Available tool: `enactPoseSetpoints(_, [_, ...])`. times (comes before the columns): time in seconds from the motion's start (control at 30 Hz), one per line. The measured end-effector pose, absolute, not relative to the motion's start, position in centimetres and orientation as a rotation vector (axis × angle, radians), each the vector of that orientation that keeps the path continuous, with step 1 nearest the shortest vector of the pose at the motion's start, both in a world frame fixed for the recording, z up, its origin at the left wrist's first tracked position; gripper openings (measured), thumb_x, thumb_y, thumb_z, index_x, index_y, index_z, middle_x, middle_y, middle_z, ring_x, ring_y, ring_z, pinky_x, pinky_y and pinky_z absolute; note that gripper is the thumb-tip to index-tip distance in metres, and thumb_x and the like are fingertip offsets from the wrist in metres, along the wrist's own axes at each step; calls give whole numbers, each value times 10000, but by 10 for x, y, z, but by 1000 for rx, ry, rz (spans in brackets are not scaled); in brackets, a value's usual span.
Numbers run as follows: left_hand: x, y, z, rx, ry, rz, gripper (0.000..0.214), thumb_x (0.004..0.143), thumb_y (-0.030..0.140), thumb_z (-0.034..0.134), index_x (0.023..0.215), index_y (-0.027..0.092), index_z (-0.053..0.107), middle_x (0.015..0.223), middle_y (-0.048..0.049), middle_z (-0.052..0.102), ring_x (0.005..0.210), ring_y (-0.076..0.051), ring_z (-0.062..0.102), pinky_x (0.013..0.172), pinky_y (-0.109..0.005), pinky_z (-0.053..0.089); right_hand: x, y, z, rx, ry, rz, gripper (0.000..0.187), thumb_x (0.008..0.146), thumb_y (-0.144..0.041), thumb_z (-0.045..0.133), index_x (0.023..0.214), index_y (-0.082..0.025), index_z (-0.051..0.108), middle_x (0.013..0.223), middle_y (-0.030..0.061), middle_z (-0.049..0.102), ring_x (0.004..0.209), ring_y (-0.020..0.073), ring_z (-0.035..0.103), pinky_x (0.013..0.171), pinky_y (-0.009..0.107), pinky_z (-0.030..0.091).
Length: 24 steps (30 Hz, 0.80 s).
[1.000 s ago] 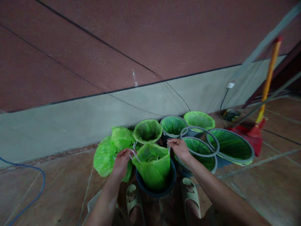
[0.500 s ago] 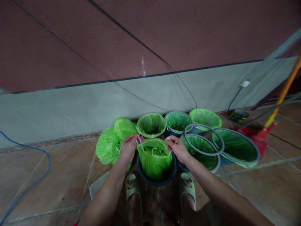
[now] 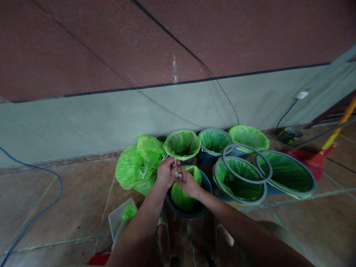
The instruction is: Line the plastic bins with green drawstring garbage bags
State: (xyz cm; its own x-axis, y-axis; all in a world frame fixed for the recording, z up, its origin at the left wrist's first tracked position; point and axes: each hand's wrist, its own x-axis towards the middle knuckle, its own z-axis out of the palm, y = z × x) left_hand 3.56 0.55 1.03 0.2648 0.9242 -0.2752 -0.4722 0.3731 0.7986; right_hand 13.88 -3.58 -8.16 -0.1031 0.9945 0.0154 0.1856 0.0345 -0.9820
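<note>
A dark blue bucket (image 3: 201,210) stands on the floor between my feet, with a green plastic bag (image 3: 182,196) inside it. My left hand (image 3: 165,172) and my right hand (image 3: 188,183) meet just above the bag's mouth. Both hands are closed, pinching the bag's white drawstrings (image 3: 175,172) together. The bag's top is gathered under my hands.
Several buckets lined with green bags (image 3: 182,144) stand against the grey wall, some with grey rings (image 3: 247,163) on top. Tied green bags (image 3: 136,167) lie to the left. A clear tub (image 3: 118,222) sits at my left, a blue cable (image 3: 36,215) far left, a red broom (image 3: 319,159) right.
My hands, apart at the bag's two sides, have come together over its middle, drawing the strings in. The bag's open mouth has closed and sunk lower into the bucket.
</note>
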Motion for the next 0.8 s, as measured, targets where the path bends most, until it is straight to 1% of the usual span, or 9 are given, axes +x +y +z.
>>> enactPoseSetpoints(0.07, [28, 8, 13, 616, 847, 1087, 180, 706, 219, 606, 570, 162, 503, 546, 29, 525, 399, -23, 285, 506, -209, 374, 147, -42, -98, -1369, -1628, 1114, 107, 861, -199, 497, 953, -208, 552, 768, 7, 629, 704, 149, 582, 708, 289, 439])
enactPoseSetpoints(0.2, [16, 14, 16, 595, 936, 1144, 194, 671, 207, 606, 541, 169, 468, 573, 17, 563, 393, -19, 322, 527, -224, 411, 163, -50, -116, -1597, -1714, 1014, 116, 869, -240, 513, 856, -182, 613, 650, 0, 579, 637, 152, 555, 656, 287, 408])
enactPoseSetpoints(0.33, [9, 20, 16, 657, 1070, 1135, 180, 651, 223, 607, 544, 173, 472, 544, 33, 536, 390, -20, 308, 480, -212, 360, 167, -47, -95, -1510, -1653, 1039, 276, 765, -255, 652, 1034, -199, 656, 905, 37, 696, 696, 148, 579, 690, 290, 443])
enactPoseSetpoints(0.4, [9, 22, 13, 745, 1134, 1058, 194, 668, 269, 619, 566, 172, 485, 562, 33, 544, 392, -22, 291, 444, -210, 304, 170, -43, -75, -1453, -1440, 1080, 315, 756, -334, 669, 1041, -198, 661, 977, 45, 705, 621, 116, 546, 613, 268, 442])
enactPoseSetpoints(0.5, [14, 20, 2, 1044, 1266, 881, 243, 678, 326, 660, 577, 176, 496, 525, 57, 479, 413, -41, 311, 436, -216, 247, 180, -35, -50, -1349, -966, 1199, 364, 803, -508, 591, 937, -177, 659, 847, 43, 706, 443, 64, 409, 415, 218, 313])
enactPoseSetpoints(0.57, [22, 15, -9, 1325, 1328, 765, 230, 638, 287, 707, 599, 179, 507, 528, 66, 462, 461, -65, 394, 473, -222, 296, 189, -32, -39, -1285, -714, 1259, 402, 782, -555, 602, 897, -172, 640, 739, 24, 685, 378, 40, 317, 357, 198, 204])
enactPoseSetpoints(0.63, [34, 9, -23, 1530, 1280, 688, 243, 587, 221, 744, 732, 179, 554, 649, 46, 561, 575, -107, 528, 561, -242, 397, 195, -32, -34, -1229, -560, 1280, 371, 749, -521, 656, 868, -171, 624, 671, 3, 661, 360, 28, 287, 344, 186, 161])
enactPoseSetpoints(0.7, [48, 1, -38, 1647, 1123, 657, 457, 561, 187, 768, 970, 183, 565, 897, -8, 658, 772, -162, 630, 711, -288, 476, 198, -33, -33, -1186, -477, 1294, 322, 747, -470, 679, 847, -170, 618, 627, -13, 638, 356, 25, 286, 339, 177, 158])
enactPoseSetpoints(0.8, [70, -13, -60, 1783, 900, 630, 615, 619, 195, 755, 1180, 198, 506, 1110, -65, 661, 962, -196, 637, 875, -334, 474, 197, -34, -30, -1142, -389, 1301, 269, 775, -429, 663, 839, -172, 609, 586, -29, 602, 359, 29, 285, 330, 173, 162])
